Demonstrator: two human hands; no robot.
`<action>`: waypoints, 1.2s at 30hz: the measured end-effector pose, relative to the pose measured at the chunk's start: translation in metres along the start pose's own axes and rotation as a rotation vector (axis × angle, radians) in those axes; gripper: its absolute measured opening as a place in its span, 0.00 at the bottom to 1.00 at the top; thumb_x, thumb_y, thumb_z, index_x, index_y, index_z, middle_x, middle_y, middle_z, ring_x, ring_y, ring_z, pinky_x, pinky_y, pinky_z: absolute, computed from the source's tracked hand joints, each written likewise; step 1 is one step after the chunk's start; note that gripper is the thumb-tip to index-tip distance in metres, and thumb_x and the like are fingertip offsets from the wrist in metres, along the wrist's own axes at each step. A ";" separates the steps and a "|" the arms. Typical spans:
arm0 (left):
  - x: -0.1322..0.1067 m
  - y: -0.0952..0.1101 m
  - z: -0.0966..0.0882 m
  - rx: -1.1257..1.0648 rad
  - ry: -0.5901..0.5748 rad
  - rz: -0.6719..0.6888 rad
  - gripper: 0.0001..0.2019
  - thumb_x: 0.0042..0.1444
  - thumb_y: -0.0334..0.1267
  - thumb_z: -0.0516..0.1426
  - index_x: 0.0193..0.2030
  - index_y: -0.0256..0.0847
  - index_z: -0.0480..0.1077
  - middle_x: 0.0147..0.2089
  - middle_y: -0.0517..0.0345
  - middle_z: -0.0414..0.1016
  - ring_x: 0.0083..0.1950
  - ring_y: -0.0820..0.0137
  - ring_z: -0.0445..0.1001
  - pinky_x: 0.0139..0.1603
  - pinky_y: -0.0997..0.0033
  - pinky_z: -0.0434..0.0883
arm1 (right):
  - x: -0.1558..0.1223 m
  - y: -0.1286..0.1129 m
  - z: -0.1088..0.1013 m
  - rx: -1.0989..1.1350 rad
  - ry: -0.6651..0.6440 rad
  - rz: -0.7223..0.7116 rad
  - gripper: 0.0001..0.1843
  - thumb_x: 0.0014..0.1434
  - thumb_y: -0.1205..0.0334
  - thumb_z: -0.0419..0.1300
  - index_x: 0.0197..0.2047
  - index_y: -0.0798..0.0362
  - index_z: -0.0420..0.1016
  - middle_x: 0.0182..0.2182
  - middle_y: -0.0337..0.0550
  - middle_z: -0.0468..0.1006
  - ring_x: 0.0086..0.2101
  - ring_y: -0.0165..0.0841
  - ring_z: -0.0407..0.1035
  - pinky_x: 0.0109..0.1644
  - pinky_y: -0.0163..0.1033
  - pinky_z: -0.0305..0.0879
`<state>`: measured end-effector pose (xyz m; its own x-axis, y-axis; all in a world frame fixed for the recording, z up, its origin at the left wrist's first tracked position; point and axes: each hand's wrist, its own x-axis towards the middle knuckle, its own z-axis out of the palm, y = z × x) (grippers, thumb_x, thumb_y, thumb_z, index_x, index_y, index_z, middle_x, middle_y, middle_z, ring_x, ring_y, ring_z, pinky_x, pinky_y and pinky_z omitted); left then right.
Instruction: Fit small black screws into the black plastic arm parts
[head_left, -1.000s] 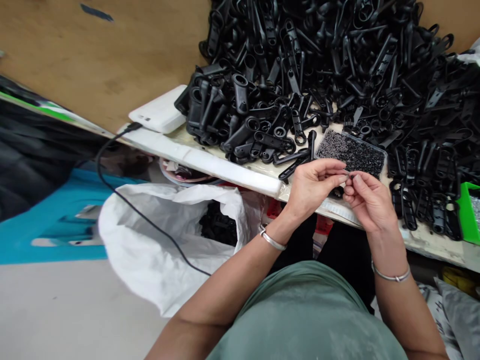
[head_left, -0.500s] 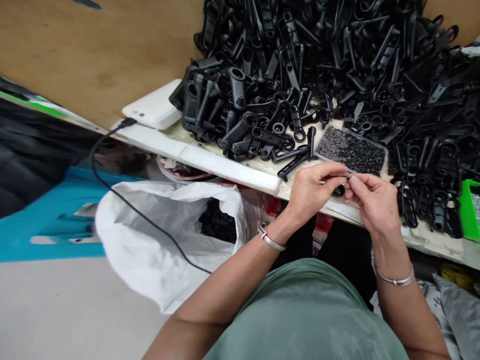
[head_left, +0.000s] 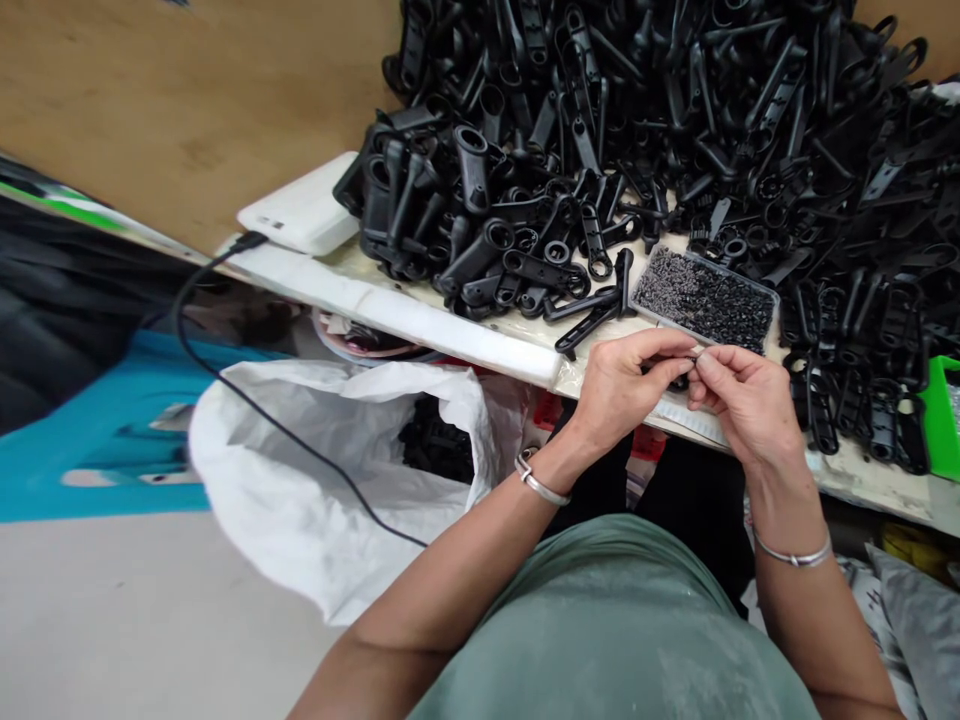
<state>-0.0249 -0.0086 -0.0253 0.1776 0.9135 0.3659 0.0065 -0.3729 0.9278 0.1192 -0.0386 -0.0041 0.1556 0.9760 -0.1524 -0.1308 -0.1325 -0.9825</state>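
My left hand (head_left: 626, 385) and my right hand (head_left: 746, 395) meet fingertip to fingertip over the table's front edge. Both are closed in a pinch on something very small and dark, too hidden by the fingers to name. Just beyond them lies a clear shallow box (head_left: 776, 300) full of tiny grey and black parts (head_left: 701, 295). A dark piece shows partly behind the fingertips. To the left of the box rest a few loose black plastic handle-like parts (head_left: 592, 322).
A large heap of black plastic parts (head_left: 570, 190) covers the table's back. A white power bank-like box (head_left: 300, 210) with a black cable (head_left: 255, 395) sits at left. Below hangs an open white sack (head_left: 262, 480) holding black parts. A green bin (head_left: 943, 420) stands at right.
My two hands stay pinched together in nearly the same place, with only slight finger movement. The whole view has shifted a little.
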 end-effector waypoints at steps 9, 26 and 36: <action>-0.004 0.004 0.000 0.447 0.089 0.385 0.07 0.58 0.24 0.61 0.40 0.39 0.77 0.36 0.63 0.84 0.35 0.76 0.81 0.40 0.83 0.75 | -0.011 -0.002 0.003 -0.279 0.109 -0.144 0.09 0.54 0.58 0.67 0.35 0.55 0.81 0.22 0.39 0.80 0.22 0.30 0.75 0.30 0.36 0.77; -0.008 0.013 -0.024 0.574 -0.078 0.374 0.10 0.63 0.27 0.55 0.49 0.39 0.74 0.46 0.56 0.83 0.46 0.71 0.82 0.48 0.75 0.77 | -0.007 -0.018 0.001 -0.477 0.152 -0.184 0.05 0.53 0.61 0.66 0.30 0.55 0.79 0.20 0.38 0.78 0.19 0.27 0.72 0.25 0.33 0.74; -0.019 0.006 -0.036 0.793 -0.364 0.267 0.07 0.59 0.23 0.57 0.40 0.37 0.74 0.37 0.53 0.81 0.40 0.66 0.80 0.44 0.68 0.76 | -0.019 -0.006 -0.028 -0.864 0.107 -0.240 0.08 0.55 0.59 0.63 0.32 0.55 0.81 0.18 0.37 0.75 0.19 0.28 0.68 0.24 0.34 0.64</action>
<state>-0.0634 -0.0227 -0.0246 0.5692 0.7231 0.3912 0.5710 -0.6901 0.4446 0.1445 -0.0608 0.0016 0.1801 0.9785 0.1002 0.6913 -0.0535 -0.7206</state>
